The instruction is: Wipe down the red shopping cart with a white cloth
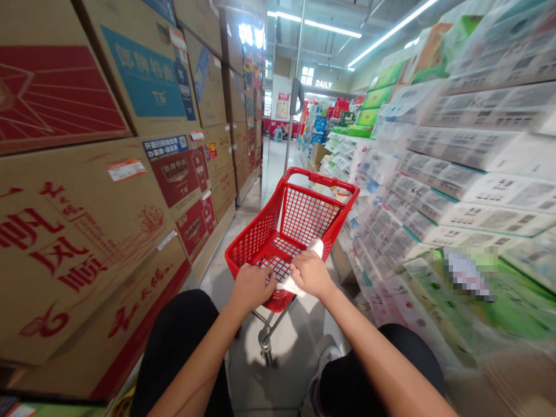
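Observation:
A red plastic shopping cart (260,231) stands in the aisle just in front of me, its basket showing bare mesh. My left hand (251,286) is closed over the near rim of the cart. My right hand (310,272) grips the same rim a little to the right, with a white piece of paper or cloth (316,248) held under its fingers. My knees in black trousers show below both forearms.
Stacked brown cartons (87,220) with red and blue print wall the left side. Shelves of wrapped tissue packs (456,191) line the right, close to the cart. A narrow pale floor aisle (273,168) runs ahead toward a metal pole (290,133) and distant displays.

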The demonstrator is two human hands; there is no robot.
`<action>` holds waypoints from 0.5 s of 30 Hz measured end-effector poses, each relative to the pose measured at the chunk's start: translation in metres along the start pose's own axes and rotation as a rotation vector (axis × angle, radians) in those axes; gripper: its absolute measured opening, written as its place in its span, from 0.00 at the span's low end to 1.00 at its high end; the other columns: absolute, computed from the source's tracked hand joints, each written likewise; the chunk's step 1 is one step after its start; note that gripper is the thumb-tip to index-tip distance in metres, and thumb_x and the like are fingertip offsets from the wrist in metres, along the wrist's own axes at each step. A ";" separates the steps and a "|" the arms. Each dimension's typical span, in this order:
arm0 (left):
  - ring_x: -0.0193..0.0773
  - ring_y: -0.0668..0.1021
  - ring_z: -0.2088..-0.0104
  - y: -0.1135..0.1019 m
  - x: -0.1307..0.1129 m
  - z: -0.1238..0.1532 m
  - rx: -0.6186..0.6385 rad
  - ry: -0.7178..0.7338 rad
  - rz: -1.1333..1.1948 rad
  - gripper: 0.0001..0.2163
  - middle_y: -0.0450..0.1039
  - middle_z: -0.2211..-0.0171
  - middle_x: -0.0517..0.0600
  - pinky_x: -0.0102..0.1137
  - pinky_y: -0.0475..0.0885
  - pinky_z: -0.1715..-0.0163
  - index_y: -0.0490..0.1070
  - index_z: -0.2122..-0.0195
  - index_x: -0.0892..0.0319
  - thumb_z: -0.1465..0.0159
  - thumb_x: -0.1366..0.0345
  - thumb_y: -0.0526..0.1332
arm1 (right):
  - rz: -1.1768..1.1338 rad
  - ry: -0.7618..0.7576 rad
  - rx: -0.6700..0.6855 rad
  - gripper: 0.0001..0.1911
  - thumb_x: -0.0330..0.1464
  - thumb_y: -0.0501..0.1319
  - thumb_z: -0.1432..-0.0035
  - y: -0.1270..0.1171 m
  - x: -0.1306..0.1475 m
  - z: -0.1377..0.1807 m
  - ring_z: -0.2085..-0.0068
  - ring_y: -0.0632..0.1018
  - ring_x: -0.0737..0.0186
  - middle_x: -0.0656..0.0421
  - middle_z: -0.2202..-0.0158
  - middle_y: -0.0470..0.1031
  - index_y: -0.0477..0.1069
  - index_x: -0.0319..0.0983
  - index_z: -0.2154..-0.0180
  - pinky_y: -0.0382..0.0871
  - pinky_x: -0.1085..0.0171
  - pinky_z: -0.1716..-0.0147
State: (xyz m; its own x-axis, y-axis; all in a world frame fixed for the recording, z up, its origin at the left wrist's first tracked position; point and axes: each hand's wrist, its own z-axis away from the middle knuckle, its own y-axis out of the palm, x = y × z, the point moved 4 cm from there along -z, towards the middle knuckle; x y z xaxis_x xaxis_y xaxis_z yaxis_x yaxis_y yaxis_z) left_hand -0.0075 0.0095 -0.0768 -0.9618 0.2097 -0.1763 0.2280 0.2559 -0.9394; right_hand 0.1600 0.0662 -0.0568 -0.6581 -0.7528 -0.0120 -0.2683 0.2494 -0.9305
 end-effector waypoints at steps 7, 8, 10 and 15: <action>0.45 0.79 0.67 0.013 -0.015 -0.022 -0.010 0.055 0.047 0.17 0.79 0.71 0.55 0.39 0.62 0.60 0.77 0.67 0.56 0.33 0.59 0.50 | 0.023 0.060 -0.016 0.16 0.34 0.50 0.33 -0.003 -0.025 0.002 0.64 0.69 0.59 0.56 0.70 0.74 0.70 0.38 0.71 0.56 0.59 0.57; 0.44 0.79 0.67 0.015 -0.017 -0.024 -0.012 0.054 0.042 0.17 0.79 0.71 0.55 0.39 0.62 0.60 0.77 0.68 0.56 0.33 0.58 0.50 | 0.024 0.063 -0.021 0.16 0.33 0.50 0.33 -0.003 -0.027 0.003 0.64 0.69 0.59 0.56 0.70 0.74 0.70 0.38 0.71 0.56 0.59 0.57; 0.44 0.79 0.68 0.017 -0.019 -0.027 -0.017 0.058 0.034 0.17 0.79 0.71 0.56 0.39 0.62 0.60 0.77 0.67 0.56 0.33 0.57 0.51 | 0.026 0.063 -0.027 0.16 0.33 0.51 0.33 -0.003 -0.029 0.006 0.65 0.69 0.59 0.57 0.70 0.73 0.69 0.38 0.72 0.55 0.59 0.58; 0.42 0.78 0.68 0.022 -0.021 -0.033 -0.015 0.120 0.050 0.14 0.79 0.72 0.53 0.38 0.61 0.61 0.75 0.71 0.57 0.34 0.63 0.51 | 0.069 0.062 -0.038 0.16 0.34 0.50 0.32 -0.001 -0.048 0.010 0.64 0.69 0.59 0.57 0.70 0.73 0.69 0.39 0.71 0.55 0.59 0.57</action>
State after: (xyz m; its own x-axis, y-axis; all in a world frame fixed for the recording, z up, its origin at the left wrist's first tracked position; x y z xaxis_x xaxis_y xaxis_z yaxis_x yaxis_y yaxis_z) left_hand 0.0224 0.0421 -0.0837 -0.9243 0.3339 -0.1851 0.2779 0.2560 -0.9259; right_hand 0.1995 0.0957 -0.0587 -0.7179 -0.6942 -0.0522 -0.2461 0.3232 -0.9138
